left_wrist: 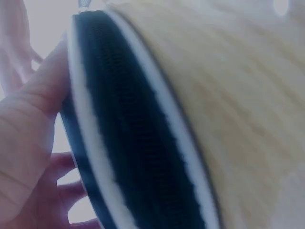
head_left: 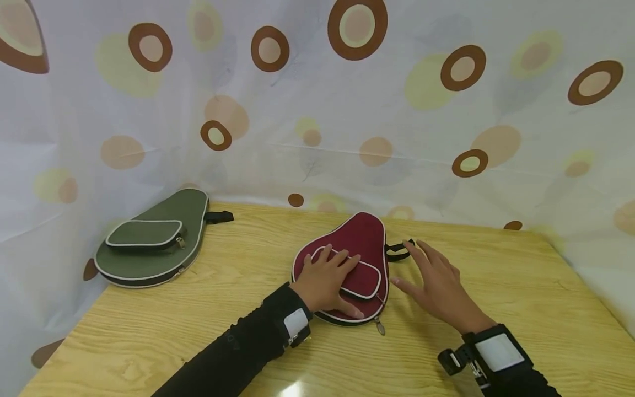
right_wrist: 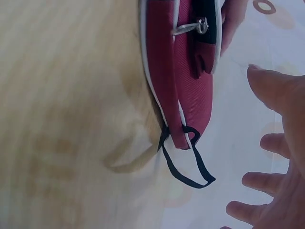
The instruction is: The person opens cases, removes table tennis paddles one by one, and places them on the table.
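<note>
A dark red paddle-shaped case with white piping lies on the wooden table, its narrow end pointing away. My left hand rests on it with spread fingers over the front pocket and thumb near the lower edge. Up close in the left wrist view, the thumb lies along the case's black zipped side. To the right of the case hovers my right hand, fingers apart and holding nothing. Its fingertips are near the black strap loop; whether they touch it I cannot tell. A metal zip pull hangs at the case's lower right.
A green case of the same shape, with a black strap, lies at the table's back left. Behind the wooden table hangs a white sheet with brown rings and pale spots. Both wrists wear black bands.
</note>
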{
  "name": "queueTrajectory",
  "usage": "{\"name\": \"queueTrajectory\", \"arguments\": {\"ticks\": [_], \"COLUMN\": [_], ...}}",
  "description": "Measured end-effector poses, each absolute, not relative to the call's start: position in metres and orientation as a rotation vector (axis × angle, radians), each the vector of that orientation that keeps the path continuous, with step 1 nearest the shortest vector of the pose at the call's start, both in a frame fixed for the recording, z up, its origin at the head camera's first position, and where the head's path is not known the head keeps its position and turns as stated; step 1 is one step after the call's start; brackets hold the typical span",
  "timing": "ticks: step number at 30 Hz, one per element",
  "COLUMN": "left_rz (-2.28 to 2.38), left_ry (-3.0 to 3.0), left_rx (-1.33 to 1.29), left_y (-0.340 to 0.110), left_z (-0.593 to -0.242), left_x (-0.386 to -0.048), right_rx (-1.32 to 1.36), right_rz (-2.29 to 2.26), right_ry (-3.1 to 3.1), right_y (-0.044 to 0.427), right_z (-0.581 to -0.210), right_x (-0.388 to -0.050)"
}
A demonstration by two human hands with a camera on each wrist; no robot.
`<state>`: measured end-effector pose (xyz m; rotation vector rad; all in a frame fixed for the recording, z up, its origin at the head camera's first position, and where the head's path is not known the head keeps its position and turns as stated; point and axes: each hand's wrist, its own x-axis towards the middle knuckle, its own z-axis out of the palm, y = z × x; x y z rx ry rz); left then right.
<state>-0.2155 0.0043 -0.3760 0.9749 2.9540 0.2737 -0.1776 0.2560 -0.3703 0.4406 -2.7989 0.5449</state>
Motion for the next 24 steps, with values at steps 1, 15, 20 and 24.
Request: {"name": "queueTrajectory", "arguments": {"ticks": [1, 15, 20, 24], "left_rz": [0.292, 0.406, 0.414, 0.426], "left_ry": [2.974, 3.181, 3.148, 3.116], "left_rx": [0.954, 0.43, 0.469, 0.546], "left_y": [0.003, 0.008, 0.004, -0.003], "left_z": [-0.378, -0.381, -0.383, -0.384], "left_x": [-0.214, -0.183, -0.186, -0.191], "right_rx": [0.442, 0.405, 0.388, 0.371], "right_rz": [0.547, 0.569, 0.578, 0.578], "right_ry": [-2.803, -2.877, -2.89, -2.911], "right_y": [0.255, 0.233, 0.231, 0.231], "right_z": [-0.369, -0.365, -0.369, -0.37], "right_x": [-0.182, -0.226, -0.238, -0.246]}}
